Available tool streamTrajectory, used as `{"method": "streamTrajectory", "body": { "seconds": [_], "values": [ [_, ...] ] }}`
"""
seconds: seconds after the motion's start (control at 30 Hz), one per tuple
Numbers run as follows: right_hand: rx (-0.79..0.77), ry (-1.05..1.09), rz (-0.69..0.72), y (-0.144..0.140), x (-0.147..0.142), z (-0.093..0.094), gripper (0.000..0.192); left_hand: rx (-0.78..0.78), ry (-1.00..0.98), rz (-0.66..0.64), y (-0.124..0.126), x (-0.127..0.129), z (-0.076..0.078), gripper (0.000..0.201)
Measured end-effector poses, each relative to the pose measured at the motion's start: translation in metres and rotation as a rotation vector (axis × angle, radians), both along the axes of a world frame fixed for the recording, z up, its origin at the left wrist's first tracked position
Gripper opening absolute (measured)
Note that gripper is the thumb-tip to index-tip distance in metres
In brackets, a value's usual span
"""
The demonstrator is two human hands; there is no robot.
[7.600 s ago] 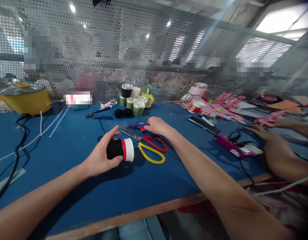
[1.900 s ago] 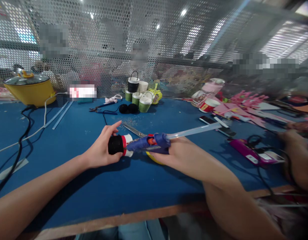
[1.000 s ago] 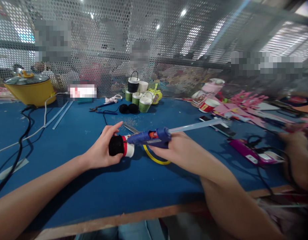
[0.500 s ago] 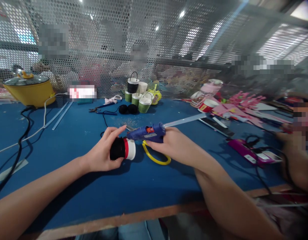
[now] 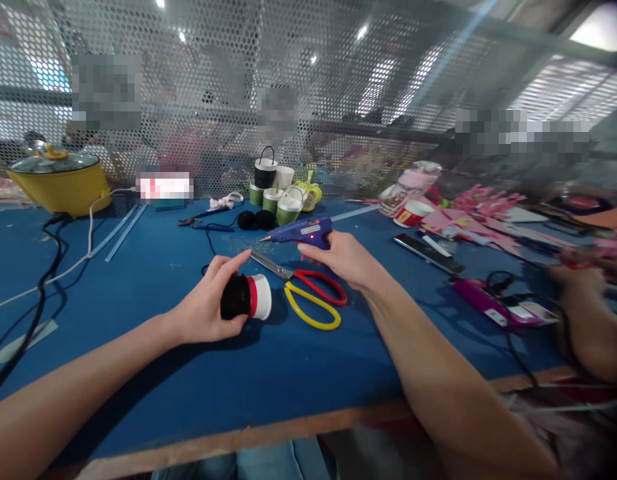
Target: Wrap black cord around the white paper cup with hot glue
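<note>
My left hand (image 5: 208, 303) is closed round a small paper cup (image 5: 261, 297), tipped on its side with its white rim facing right. Black yarn (image 5: 234, 297) wraps much of the cup, and a red band shows beside the white part. In my right hand (image 5: 345, 255) is a blue glue gun (image 5: 301, 232), its nozzle pointing left above the table and apart from the cup. A clear glue stick (image 5: 355, 213) sticks out of its back. Scissors (image 5: 288, 275) with one red and one yellow handle lie between my hands.
Yarn-covered cups (image 5: 289, 205) and black yarn balls (image 5: 264, 219) stand farther back, near pliers (image 5: 191, 222). A yellow electric pot (image 5: 61, 187) is at left. To the right lie a phone (image 5: 428, 253), a purple box (image 5: 481, 300) and another person's hand (image 5: 578, 280).
My right hand has lifted the glue gun up and away from the cup, uncovering the scissors' red handle. The left hand and cup have stayed nearly still.
</note>
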State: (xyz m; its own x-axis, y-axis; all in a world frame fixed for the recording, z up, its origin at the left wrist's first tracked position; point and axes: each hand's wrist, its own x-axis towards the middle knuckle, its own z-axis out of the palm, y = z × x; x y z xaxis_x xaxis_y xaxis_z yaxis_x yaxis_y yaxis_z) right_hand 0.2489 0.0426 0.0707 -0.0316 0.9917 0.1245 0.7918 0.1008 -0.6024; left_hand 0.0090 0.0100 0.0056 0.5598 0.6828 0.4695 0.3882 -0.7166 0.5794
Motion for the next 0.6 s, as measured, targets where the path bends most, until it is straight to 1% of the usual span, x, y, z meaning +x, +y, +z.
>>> {"method": "streamTrajectory", "body": {
  "seconds": [0.17, 0.3, 0.4, 0.47, 0.53, 0.57, 0.6],
  "values": [
    [-0.083, -0.185, -0.086, 0.037, 0.010, -0.025, 0.034, 0.009, 0.005, -0.006, -0.001, 0.000, 0.000, 0.089],
    [-0.112, -0.283, -0.133, 0.051, 0.011, -0.040, 0.039, 0.030, 0.002, 0.001, -0.002, 0.001, 0.000, 0.086],
    [-0.067, -0.352, -0.158, 0.052, 0.008, -0.042, 0.035, 0.042, 0.006, 0.003, -0.002, 0.001, -0.001, 0.086],
    [-0.004, -0.385, -0.173, 0.046, 0.003, -0.038, 0.033, 0.046, 0.005, 0.004, -0.002, 0.001, -0.001, 0.086],
    [0.041, -0.375, -0.115, 0.034, -0.006, -0.029, 0.035, 0.065, 0.001, -0.002, -0.003, 0.001, -0.001, 0.086],
    [0.037, -0.342, -0.044, 0.027, -0.011, -0.025, 0.038, 0.084, 0.000, -0.011, -0.003, 0.001, -0.001, 0.086],
    [0.002, -0.258, 0.087, 0.019, -0.018, -0.020, 0.041, 0.110, 0.000, -0.022, -0.004, 0.000, -0.001, 0.086]
  ]
}}
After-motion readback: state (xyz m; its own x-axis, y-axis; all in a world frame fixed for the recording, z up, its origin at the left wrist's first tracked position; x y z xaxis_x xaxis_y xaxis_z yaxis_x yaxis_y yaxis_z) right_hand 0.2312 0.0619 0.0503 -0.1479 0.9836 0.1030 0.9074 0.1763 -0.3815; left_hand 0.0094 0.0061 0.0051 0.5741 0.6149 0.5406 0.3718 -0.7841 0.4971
